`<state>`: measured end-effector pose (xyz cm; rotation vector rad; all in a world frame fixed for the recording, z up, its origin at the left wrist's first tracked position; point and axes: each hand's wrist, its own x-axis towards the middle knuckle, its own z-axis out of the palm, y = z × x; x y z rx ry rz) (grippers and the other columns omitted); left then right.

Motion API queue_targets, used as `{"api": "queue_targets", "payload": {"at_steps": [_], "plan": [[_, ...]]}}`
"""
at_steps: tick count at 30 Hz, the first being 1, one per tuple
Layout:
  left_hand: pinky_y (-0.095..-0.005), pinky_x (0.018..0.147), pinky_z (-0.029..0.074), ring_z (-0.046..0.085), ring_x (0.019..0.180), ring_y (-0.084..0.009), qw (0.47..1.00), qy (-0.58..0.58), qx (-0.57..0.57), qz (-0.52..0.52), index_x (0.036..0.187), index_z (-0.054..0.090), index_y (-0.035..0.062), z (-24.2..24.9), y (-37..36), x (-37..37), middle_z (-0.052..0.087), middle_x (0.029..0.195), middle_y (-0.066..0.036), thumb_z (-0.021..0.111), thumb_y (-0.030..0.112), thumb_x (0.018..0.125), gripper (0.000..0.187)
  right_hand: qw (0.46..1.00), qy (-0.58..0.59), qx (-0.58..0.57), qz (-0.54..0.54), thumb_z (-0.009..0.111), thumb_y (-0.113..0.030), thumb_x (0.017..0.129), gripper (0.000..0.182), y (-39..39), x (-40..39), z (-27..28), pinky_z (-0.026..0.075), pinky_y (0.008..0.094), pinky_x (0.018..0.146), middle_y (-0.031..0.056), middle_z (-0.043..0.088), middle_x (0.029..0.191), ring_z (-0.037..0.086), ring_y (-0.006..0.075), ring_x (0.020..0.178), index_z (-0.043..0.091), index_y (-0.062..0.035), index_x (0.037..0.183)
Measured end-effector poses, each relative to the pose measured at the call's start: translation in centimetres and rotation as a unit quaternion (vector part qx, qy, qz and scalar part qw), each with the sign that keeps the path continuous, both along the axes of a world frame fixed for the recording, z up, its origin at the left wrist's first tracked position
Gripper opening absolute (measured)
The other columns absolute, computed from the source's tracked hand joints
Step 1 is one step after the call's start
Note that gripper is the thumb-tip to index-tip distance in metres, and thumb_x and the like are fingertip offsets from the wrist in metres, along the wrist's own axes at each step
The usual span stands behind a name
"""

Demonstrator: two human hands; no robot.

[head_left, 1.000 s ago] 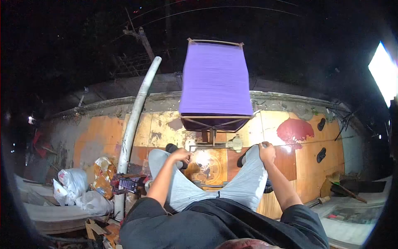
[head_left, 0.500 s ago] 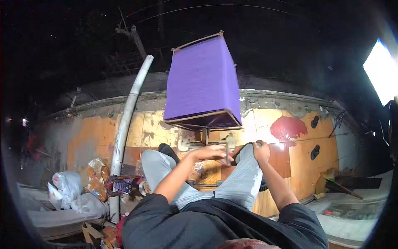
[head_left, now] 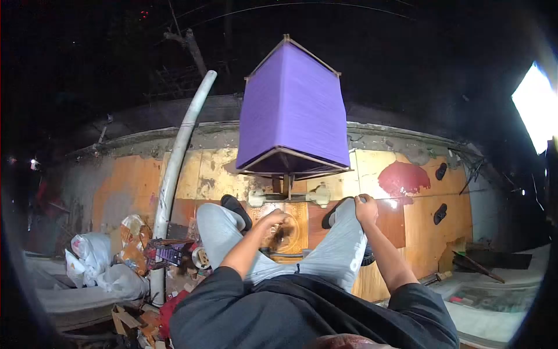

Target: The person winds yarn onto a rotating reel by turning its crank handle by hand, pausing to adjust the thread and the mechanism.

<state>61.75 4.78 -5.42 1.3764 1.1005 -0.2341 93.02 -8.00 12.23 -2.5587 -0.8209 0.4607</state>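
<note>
A large boxy wooden-framed reel wrapped in purple thread (head_left: pixel 296 110) stands in front of me, one corner edge facing me. Its post rises from a low stand with pale blocks (head_left: pixel 318 196) at its ends. My left hand (head_left: pixel 273 221) is curled in front of the stand, between my knees. Its fingers are blurred and seem closed around the reel's crank handle, a dark smear just below them. My right hand (head_left: pixel 366 210) rests on my right knee with thumb and fingers pinched together. What they pinch, if anything, is too fine to see.
A long pale pole (head_left: pixel 180 145) leans at the left, near white plastic bags (head_left: pixel 96 259) and clutter. A pair of dark slippers (head_left: pixel 441 214) lies on the patchwork floor (head_left: pixel 378 221) at the right, beyond a red patch. A bright lamp (head_left: pixel 535 107) shines at far right.
The purple reel has turned, so a corner edge now faces me instead of a broad side. My left hand has moved left from beside the crank. My right hand stays on the knee.
</note>
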Motion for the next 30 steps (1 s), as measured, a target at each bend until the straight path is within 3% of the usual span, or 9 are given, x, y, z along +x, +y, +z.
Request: {"api": "queue_targets", "payload": {"at_steps": [5,9,11,12,15,17,21,24,30], "plan": [[-0.0338,0.06,0.053,0.067,0.065,-0.0196,0.996,0.074,0.035,-0.048,0.096,0.063,-0.0081,7.5,5.3,-8.5,0.067,0.077,-0.014,0.055,0.042,0.091,0.051,1.0,0.019,0.005,-0.012,0.06,-0.038,0.082,0.034,0.2,-0.7,1.4,0.044,0.0414,0.092,0.0134,0.063,0.114,0.058,0.0317,0.107,0.07,-0.0111,0.1],[-0.0289,0.056,0.052,0.065,0.06,-0.0172,0.996,-0.072,-0.02,-0.057,0.097,0.065,-0.0013,12.7,7.6,-12.1,0.066,0.072,-0.011,0.051,0.043,0.096,0.047,1.0,-0.015,0.007,0.003,0.06,-0.038,0.083,0.032,-0.1,-0.1,-0.4,0.044,0.0424,0.092,0.0135,0.063,0.112,0.057,0.0329,0.107,0.07,-0.0111,0.099],[-0.0294,0.059,0.052,0.065,0.06,-0.0161,0.989,-0.092,-0.017,-0.118,0.103,0.067,-0.0008,19.6,7.3,-10.1,0.067,0.074,-0.011,0.049,0.044,0.096,0.049,1.0,0.0,-0.001,0.002,0.06,-0.038,0.083,0.032,0.0,-0.3,-0.1,0.044,0.043,0.092,0.014,0.063,0.112,0.057,0.0337,0.107,0.07,-0.011,0.099],[-0.0275,0.069,0.052,0.064,0.071,-0.0134,0.981,-0.131,-0.072,-0.124,0.103,0.066,0.0,20.6,7.1,-9.4,0.066,0.08,-0.007,0.045,0.041,0.099,0.046,1.0,0.008,0.004,0.002,0.06,-0.037,0.083,0.032,0.1,-0.3,-0.1,0.044,0.0432,0.092,0.0139,0.063,0.112,0.057,0.0337,0.107,0.07,-0.0111,0.099],[-0.0278,0.086,0.047,0.059,0.1,-0.0144,0.951,-0.204,0.078,-0.218,0.118,0.062,0.0018,24.9,5.1,-5.0,0.063,0.11,-0.01,0.045,0.037,0.1,0.043,1.0,0.014,0.011,-0.003,0.06,-0.038,0.083,0.034,0.2,-0.4,0.4,0.044,0.0435,0.093,0.0143,0.063,0.114,0.056,0.0337,0.109,0.07,-0.0111,0.101],[-0.0288,0.093,0.043,0.051,0.115,-0.0145,0.943,-0.256,-0.044,-0.205,0.132,0.051,0.0038,24.2,3.3,-1.0,0.055,0.127,-0.009,0.047,0.037,0.099,0.047,1.0,0.002,0.009,0.012,0.059,-0.039,0.083,0.035,0.0,-0.1,-0.1,0.044,0.0435,0.093,0.0145,0.063,0.114,0.057,0.0342,0.109,0.07,-0.0108,0.101],[-0.0323,0.094,0.045,0.052,0.116,-0.0163,0.897,-0.362,-0.235,-0.091,0.141,0.034,0.0053,20.2,-1.4,7.0,0.054,0.13,-0.009,0.049,0.037,0.098,0.055,1.0,-0.01,-0.003,0.006,0.06,-0.038,0.082,0.034,0.0,0.0,-0.2,0.045,0.0429,0.091,0.0175,0.065,0.109,0.06,0.0355,0.104,0.07,-0.013,0.102],[-0.0329,0.09,0.047,0.06,0.106,-0.018,0.913,-0.306,-0.261,0.066,0.136,0.039,0.0081,16.7,-4.9,10.5,0.057,0.121,-0.009,0.057,0.04,0.093,0.057,1.0,0.008,-0.015,-0.006,0.06,-0.041,0.083,0.037,0.0,0.1,0.0,0.044,0.0426,0.094,0.0147,0.062,0.116,0.057,0.0327,0.109,0.069,-0.0109,0.102],[-0.0276,0.062,0.049,0.056,0.077,-0.0128,0.919,-0.219,-0.213,0.249,0.105,0.057,0.0133,2.5,-5.8,7.6,0.058,0.094,-0.001,0.061,0.03,0.088,0.024,1.0,0.005,-0.018,-0.006,0.06,-0.041,0.082,0.036,0.0,0.1,-0.1,0.044,0.0424,0.093,0.0149,0.062,0.115,0.057,0.0322,0.108,0.069,-0.0117,0.101]]}}
